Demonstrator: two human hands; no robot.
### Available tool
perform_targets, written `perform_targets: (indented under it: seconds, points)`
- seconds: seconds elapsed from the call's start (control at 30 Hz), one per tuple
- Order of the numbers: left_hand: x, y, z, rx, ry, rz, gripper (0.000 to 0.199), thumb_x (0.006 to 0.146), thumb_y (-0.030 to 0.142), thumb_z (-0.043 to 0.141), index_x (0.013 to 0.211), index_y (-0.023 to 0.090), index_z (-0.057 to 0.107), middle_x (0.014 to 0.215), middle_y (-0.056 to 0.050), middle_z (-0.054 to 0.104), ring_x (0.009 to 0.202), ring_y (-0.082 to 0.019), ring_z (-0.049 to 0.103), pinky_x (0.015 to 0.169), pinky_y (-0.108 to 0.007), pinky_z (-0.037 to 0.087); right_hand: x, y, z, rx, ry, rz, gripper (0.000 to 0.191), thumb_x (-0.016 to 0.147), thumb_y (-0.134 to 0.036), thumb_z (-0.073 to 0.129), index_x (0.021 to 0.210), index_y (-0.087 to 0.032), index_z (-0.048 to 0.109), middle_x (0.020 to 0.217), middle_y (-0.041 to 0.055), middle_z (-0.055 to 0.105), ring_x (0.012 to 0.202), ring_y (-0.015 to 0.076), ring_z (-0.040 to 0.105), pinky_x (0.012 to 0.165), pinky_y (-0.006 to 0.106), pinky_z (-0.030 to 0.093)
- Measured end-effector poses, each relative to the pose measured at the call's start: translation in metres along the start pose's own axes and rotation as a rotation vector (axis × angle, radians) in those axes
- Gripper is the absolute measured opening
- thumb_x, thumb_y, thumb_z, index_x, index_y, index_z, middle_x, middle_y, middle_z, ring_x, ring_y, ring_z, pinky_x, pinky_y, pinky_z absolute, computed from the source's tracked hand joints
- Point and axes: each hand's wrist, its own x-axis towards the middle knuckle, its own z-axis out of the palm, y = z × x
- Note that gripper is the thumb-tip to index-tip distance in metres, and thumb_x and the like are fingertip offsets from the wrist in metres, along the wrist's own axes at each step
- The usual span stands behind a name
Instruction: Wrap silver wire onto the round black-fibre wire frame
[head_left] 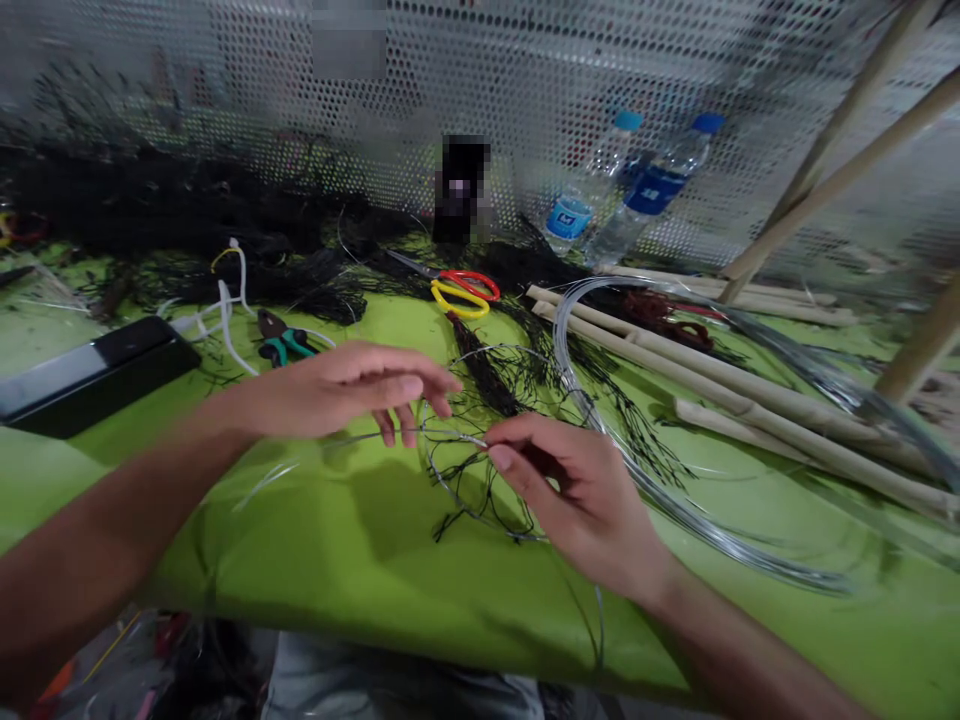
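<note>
A thin silvery wire (448, 432) runs just above the green desk (300, 560), its wound-looking stretch clamped between the thumb and forefinger of the right hand (581, 490). The left hand (341, 390) has its fingers apart, loosely curled over the wire's other side; whether they touch it is hard to tell through the blur. Just beyond the hands lies a bundle of black strands (486, 378), with red-and-yellow-handled scissors (466, 292) behind. Green-handled pliers (285, 342) rest beyond the left hand, a wire coil (564, 340) and pale poles (675, 365) to the right.
</note>
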Motion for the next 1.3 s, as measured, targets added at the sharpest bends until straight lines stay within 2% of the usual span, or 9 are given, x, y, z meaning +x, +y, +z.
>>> perform_targets:
  seconds: [0.1, 0.2, 0.33, 0.57, 0.9, 1.03, 1.13, 1.2, 1.3]
  points:
    - [-0.006, 0.009, 0.015, 0.096, -0.113, -0.086, 0.035, 0.098, 0.024, 0.052, 0.129, 0.022, 0.067, 0.109, -0.007, 0.075, 0.071, -0.013, 0.069, 0.059, -0.020, 0.051, 0.001, 0.001, 0.001, -0.065, -0.027, -0.036, 0.012, 0.099, -0.021, 0.058, 0.094, -0.018, 0.069, 0.073, 0.0000, 0.067, 0.061, 0.0102, 0.054, 0.058, 0.024, 0.041]
    - [-0.009, 0.013, 0.032, 0.278, -0.035, -0.095, 0.028, 0.099, 0.030, 0.050, 0.115, 0.019, 0.070, 0.083, -0.001, 0.071, 0.061, -0.011, 0.057, 0.051, -0.020, 0.038, 0.000, 0.002, 0.003, -0.099, -0.032, -0.071, 0.012, 0.098, -0.018, 0.057, 0.095, -0.017, 0.069, 0.076, 0.0010, 0.069, 0.063, 0.0104, 0.057, 0.059, 0.024, 0.042]
    - [-0.005, 0.005, 0.044, 0.498, 0.031, -0.070, 0.036, 0.102, 0.041, 0.048, 0.084, 0.016, 0.066, 0.057, 0.004, 0.049, 0.052, -0.009, 0.040, 0.050, -0.024, 0.024, -0.001, 0.003, 0.004, -0.129, -0.018, -0.076, 0.013, 0.098, -0.017, 0.055, 0.094, -0.017, 0.068, 0.078, 0.0018, 0.069, 0.065, 0.0114, 0.058, 0.060, 0.024, 0.042]
    - [0.000, -0.014, 0.057, 0.572, 0.133, 0.034, 0.041, 0.104, 0.036, 0.046, 0.069, 0.016, 0.056, 0.055, 0.005, 0.040, 0.052, -0.008, 0.035, 0.055, -0.027, 0.022, 0.002, 0.008, 0.003, -0.115, -0.065, 0.085, 0.018, 0.098, -0.026, 0.059, 0.087, -0.019, 0.071, 0.072, -0.0008, 0.069, 0.062, 0.0120, 0.057, 0.057, 0.025, 0.041]
    - [0.004, -0.018, 0.058, 0.498, 0.115, 0.062, 0.040, 0.102, 0.029, 0.049, 0.065, 0.016, 0.058, 0.050, 0.006, 0.034, 0.048, -0.008, 0.027, 0.050, -0.027, 0.020, -0.005, 0.010, 0.013, -0.303, 0.038, -0.034, 0.016, 0.096, -0.014, 0.058, 0.092, -0.019, 0.072, 0.081, 0.0017, 0.076, 0.067, 0.0146, 0.067, 0.062, 0.026, 0.045]
    - [0.008, -0.019, 0.057, 0.503, 0.105, 0.028, 0.036, 0.102, 0.030, 0.049, 0.075, 0.015, 0.067, 0.051, 0.006, 0.038, 0.046, -0.008, 0.033, 0.049, -0.026, 0.020, -0.001, 0.015, 0.005, -0.330, -0.028, 0.014, 0.017, 0.099, -0.023, 0.057, 0.090, -0.019, 0.072, 0.074, -0.0003, 0.073, 0.058, 0.0123, 0.060, 0.056, 0.026, 0.040]
    - [0.011, -0.019, 0.057, 0.468, 0.070, -0.017, 0.035, 0.101, 0.035, 0.049, 0.079, 0.015, 0.067, 0.054, 0.004, 0.044, 0.048, -0.009, 0.038, 0.051, -0.025, 0.022, 0.020, 0.015, -0.010, -0.331, -0.010, 0.054, 0.027, 0.102, -0.034, 0.053, 0.089, -0.018, 0.071, 0.069, -0.0003, 0.068, 0.055, 0.0116, 0.053, 0.054, 0.026, 0.035]
    - [0.012, -0.018, 0.056, 0.325, 0.021, -0.071, 0.031, 0.100, 0.035, 0.052, 0.081, 0.015, 0.067, 0.060, 0.003, 0.051, 0.053, -0.010, 0.041, 0.054, -0.025, 0.025, 0.048, 0.009, -0.017, -0.328, -0.018, 0.052, 0.026, 0.101, -0.034, 0.053, 0.093, -0.017, 0.072, 0.074, 0.0017, 0.070, 0.062, 0.0131, 0.057, 0.059, 0.026, 0.037]
    - [0.012, -0.020, 0.053, 0.036, -0.040, -0.188, 0.022, 0.096, 0.033, 0.057, 0.086, 0.016, 0.068, 0.065, 0.003, 0.052, 0.055, -0.011, 0.042, 0.055, -0.024, 0.028, 0.105, -0.012, -0.008, -0.411, -0.246, 0.013, 0.032, 0.102, -0.032, 0.049, 0.085, -0.016, 0.071, 0.075, 0.0032, 0.069, 0.065, 0.0138, 0.057, 0.062, 0.028, 0.036]
